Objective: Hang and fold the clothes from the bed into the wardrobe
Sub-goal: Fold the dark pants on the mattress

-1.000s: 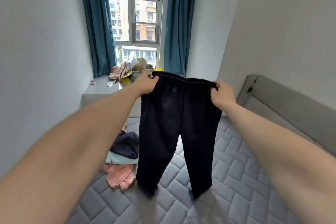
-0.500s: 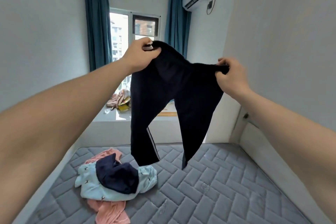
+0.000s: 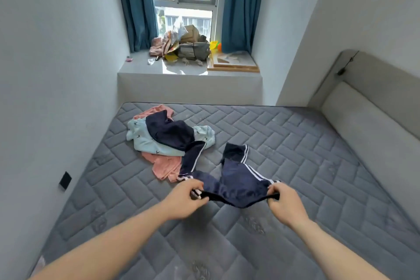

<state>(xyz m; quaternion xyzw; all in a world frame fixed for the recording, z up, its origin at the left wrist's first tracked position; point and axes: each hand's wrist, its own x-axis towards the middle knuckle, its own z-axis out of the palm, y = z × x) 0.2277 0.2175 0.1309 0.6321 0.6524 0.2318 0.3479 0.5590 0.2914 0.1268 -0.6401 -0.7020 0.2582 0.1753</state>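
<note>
Both hands pinch the waistband of a pair of dark navy trousers (image 3: 236, 183), the left hand (image 3: 185, 199) at one end and the right hand (image 3: 285, 203) at the other, fingers curled round the fabric so the band sags between them just above the mattress (image 3: 295, 154). The legs, each with white side stripes, trail away from the person and lie crumpled on the quilted grey surface; the left leg reaches up to a pile of clothes (image 3: 168, 137). That pile holds a navy garment on top of a pale blue printed one, with a pink one underneath showing at both ends. A padded grey headboard (image 3: 372, 120) runs along the right. Beyond the bed, a window ledge (image 3: 188, 70) carries a heap of bags and packaging (image 3: 184, 44) and a flat wooden-framed board (image 3: 231, 63), between teal curtains (image 3: 136, 4). A black wall plate (image 3: 65, 180) sits low on the left wall.
</note>
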